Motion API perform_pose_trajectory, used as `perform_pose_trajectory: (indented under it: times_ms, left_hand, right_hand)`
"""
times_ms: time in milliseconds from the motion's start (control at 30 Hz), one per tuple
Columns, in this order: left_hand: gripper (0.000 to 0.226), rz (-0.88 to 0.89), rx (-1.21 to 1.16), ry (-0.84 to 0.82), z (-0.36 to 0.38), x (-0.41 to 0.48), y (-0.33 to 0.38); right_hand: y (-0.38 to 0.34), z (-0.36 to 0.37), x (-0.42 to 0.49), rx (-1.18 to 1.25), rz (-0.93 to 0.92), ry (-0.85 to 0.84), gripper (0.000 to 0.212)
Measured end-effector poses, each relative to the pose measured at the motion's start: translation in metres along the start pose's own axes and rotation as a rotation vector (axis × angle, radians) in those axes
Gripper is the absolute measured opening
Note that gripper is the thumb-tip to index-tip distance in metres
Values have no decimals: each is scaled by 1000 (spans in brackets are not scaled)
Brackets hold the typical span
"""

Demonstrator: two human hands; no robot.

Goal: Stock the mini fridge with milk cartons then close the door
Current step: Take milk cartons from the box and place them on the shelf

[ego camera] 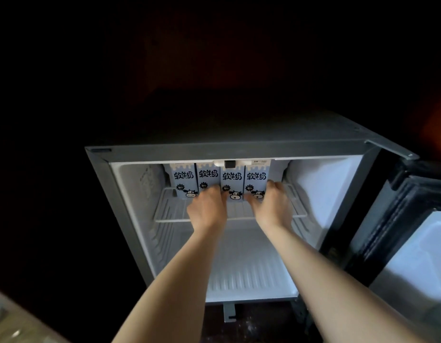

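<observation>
The mini fridge point(227, 144) stands open, lit white inside. Several pale blue milk cartons with cow drawings stand upright in a row on its white wire shelf point(170, 209). My left hand point(208, 206) grips the lower part of the second carton from the left point(208, 175). My right hand point(270, 203) grips the rightmost carton point(256, 177), thumb on its front and fingers round its right side. The leftmost carton point(183, 180) and the third carton point(231, 180) stand free. The fridge door point(397, 219) hangs open at the right.
Below the shelf lies the ribbed white fridge floor point(244, 271), with nothing on it. A gap remains on the shelf right of the cartons. The room around is dark. A pale surface edge point(14, 323) shows at the lower left corner.
</observation>
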State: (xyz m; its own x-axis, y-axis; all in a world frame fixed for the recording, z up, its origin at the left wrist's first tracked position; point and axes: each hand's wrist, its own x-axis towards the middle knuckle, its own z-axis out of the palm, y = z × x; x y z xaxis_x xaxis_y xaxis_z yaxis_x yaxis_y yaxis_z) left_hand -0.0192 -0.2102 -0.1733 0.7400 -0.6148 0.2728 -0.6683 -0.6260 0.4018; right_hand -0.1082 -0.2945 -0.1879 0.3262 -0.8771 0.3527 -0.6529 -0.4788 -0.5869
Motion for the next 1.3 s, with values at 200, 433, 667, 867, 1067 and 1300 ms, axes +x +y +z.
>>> perform_pose_trajectory:
  times_ms: [200, 433, 667, 867, 1067, 1300]
  left_hand:
    - [26, -3, 36, 31, 7, 5, 2]
    - [28, -15, 8, 9, 5, 3, 2]
    - [34, 50, -41, -96, -18, -8, -10]
    - [30, 216, 72, -383, -57, -20, -25]
    - [30, 216, 146, -434, -105, -45, -46]
    - [26, 187, 101, -492, -175, -97, -104]
  right_hand:
    - [7, 1, 7, -149, -19, 14, 45]
    - [7, -7, 7, -154, -3, -50, 38]
    - [1, -33, -5, -126, 29, -67, 38]
    - [-19, -57, -23, -129, -97, -221, 25]
    - [-59, -77, -48, -232, -336, -416, 16]
    - [-124, -93, -96, -306, -599, -633, 20]
